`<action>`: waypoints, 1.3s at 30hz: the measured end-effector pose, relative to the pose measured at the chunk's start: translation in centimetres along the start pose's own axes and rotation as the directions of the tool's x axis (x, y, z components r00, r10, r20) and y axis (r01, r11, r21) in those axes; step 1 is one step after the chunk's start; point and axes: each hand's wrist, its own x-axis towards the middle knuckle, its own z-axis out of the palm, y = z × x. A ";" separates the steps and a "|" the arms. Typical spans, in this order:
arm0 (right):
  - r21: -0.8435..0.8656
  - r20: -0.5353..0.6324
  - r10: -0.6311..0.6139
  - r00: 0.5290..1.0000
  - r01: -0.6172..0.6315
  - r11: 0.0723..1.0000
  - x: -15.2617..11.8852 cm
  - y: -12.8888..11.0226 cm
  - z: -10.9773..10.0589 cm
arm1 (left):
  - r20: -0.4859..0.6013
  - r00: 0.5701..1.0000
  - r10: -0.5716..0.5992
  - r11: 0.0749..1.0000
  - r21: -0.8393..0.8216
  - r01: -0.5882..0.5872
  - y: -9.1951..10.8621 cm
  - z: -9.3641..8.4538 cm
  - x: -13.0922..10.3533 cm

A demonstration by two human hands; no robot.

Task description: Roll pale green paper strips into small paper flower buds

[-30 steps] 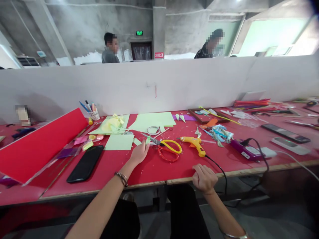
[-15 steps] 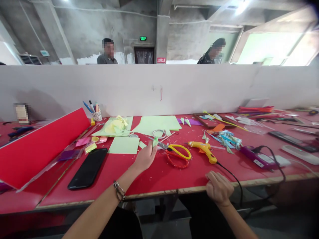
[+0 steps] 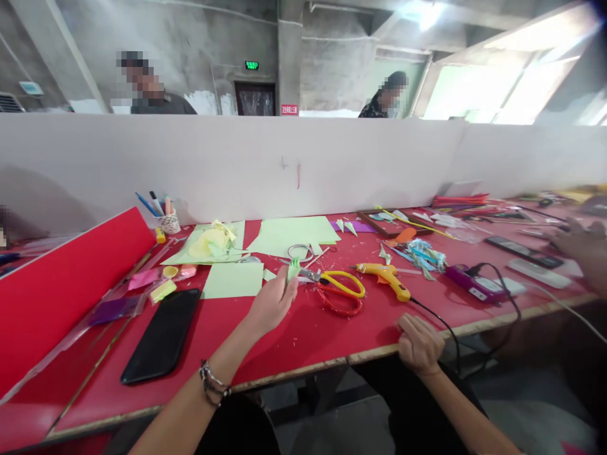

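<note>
My left hand (image 3: 272, 302) pinches a small green paper piece (image 3: 294, 270) with a fringed top, above the red table. Just right of it lie scissors (image 3: 341, 285) with yellow and red handles. My right hand (image 3: 420, 342) is curled closed at the table's front edge; whether anything is inside cannot be seen. Beyond it rests a yellow glue gun (image 3: 386, 277), its cord running past that hand. Behind my left hand are a pale green sheet (image 3: 233, 280), a roll of tape (image 3: 300, 253) and larger green paper (image 3: 289, 232).
A black phone (image 3: 164, 335) and a leaning red board (image 3: 71, 284) are at left. Blue paper strips (image 3: 422, 254) and a purple power strip (image 3: 474, 284) lie at right. Another person's hand (image 3: 581, 243) is at far right. A white partition (image 3: 227, 164) stands behind.
The view has shifted right, bringing another person's hand in at far right. My hands keep nearly the same pose. A person behind the partition has moved left and leans.
</note>
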 end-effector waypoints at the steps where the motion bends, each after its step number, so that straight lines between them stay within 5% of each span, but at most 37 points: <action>1: -0.008 0.004 0.004 1.000 -0.004 1.000 0.0 0.0 0.0 | -0.002 1.000 0.002 1.000 0.010 -0.002 -0.1 -0.5 0.1; 7: -0.030 0.032 0.021 0.999 -0.020 0.999 0.1 -0.1 -0.1 | 0.110 0.994 0.015 0.995 0.096 -0.026 -1.1 -1.2 0.1; 13: -0.038 0.008 0.022 1.000 -0.022 0.999 0.1 -0.1 0.0 | 0.178 0.950 0.258 0.963 0.026 -0.267 -2.9 -1.5 0.7; 19: -0.031 0.027 0.033 0.999 -0.032 0.999 0.1 -0.2 0.0 | 0.176 0.975 0.135 0.991 -0.049 -0.128 -3.6 -0.9 1.6; 28: 0.140 0.215 0.127 0.968 -0.160 0.977 0.6 -0.2 -1.2 | 0.122 0.993 0.002 0.993 -0.119 0.012 -1.1 1.4 1.6; 33: 0.573 0.294 0.169 0.941 -0.315 0.757 4.5 -1.5 -3.5 | -0.018 0.999 0.049 0.993 -0.108 -0.050 1.2 2.4 1.1; 39: 0.785 0.393 0.099 0.914 -0.390 0.481 10.5 -4.7 -3.9 | -0.011 0.999 0.045 0.996 0.083 -0.044 2.1 4.1 1.8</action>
